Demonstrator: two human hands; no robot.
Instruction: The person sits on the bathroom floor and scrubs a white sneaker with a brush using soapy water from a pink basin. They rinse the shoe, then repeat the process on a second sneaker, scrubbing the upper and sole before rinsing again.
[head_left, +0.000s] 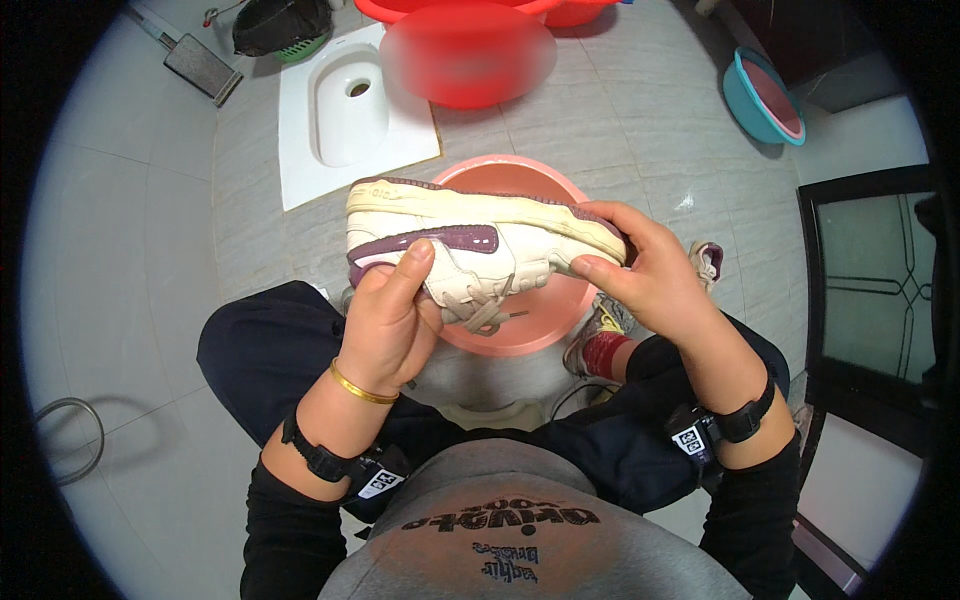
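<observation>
Both my hands hold a white and purple sneaker (480, 240) on its side, its sole edge turned away from me. My left hand (394, 315) grips the heel end around the opening, thumb on the purple side panel. With the thumb on the near side, my right hand (652, 270) pinches the toe end. Beige laces (480, 307) are tied and hang from the near edge. Below the sneaker stands a pink plastic basin (525, 334), partly hidden by it; the visible inside shows no object. A similar sneaker (706, 262) rests on the floor beyond my right hand.
A white squat toilet (412, 135) is set in the tiled floor at the far left. Red basins (465, 94) stand behind, one partly blurred. A blue basin (757, 112) leans at the far right, near a dark-framed glass door (874, 285). A black-lined green bin (304, 49) stands at the back left.
</observation>
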